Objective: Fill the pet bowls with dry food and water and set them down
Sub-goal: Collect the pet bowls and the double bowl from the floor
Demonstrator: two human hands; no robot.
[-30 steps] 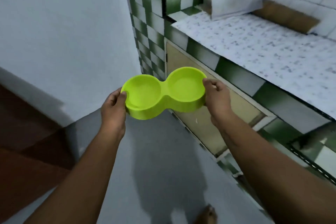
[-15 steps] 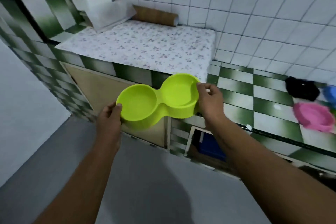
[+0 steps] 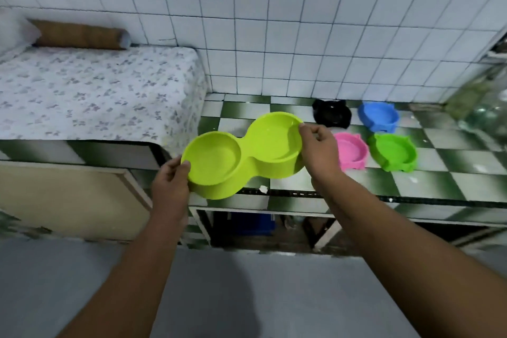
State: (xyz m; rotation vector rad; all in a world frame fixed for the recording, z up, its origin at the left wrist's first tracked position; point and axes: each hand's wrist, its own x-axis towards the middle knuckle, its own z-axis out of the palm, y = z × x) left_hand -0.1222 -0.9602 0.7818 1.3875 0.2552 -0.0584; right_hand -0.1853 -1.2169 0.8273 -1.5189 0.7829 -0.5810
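Observation:
A lime-green double pet bowl [image 3: 241,153] hangs in the air in front of me, both cups empty, its right half over the front of the checkered counter [image 3: 452,170]. My left hand [image 3: 171,185] grips its near-left rim. The far-right rim is pinched by my right hand [image 3: 319,151]. On the counter behind stand single bowls, all empty: black [image 3: 332,114], blue [image 3: 380,116], pink [image 3: 352,151] and green [image 3: 393,152].
A raised surface with a floral cloth [image 3: 90,93] lies to the left, with a brown roll [image 3: 79,34] against the tiled wall. Below the counter are a beige cabinet door [image 3: 68,195] and an open shelf holding a blue container [image 3: 252,223]. Grey floor [image 3: 247,296] lies underfoot.
My view has swung right from the wall corner to the counter. Both hands kept hold of the double bowl and carried it over the counter's front edge; the four single bowls came into view.

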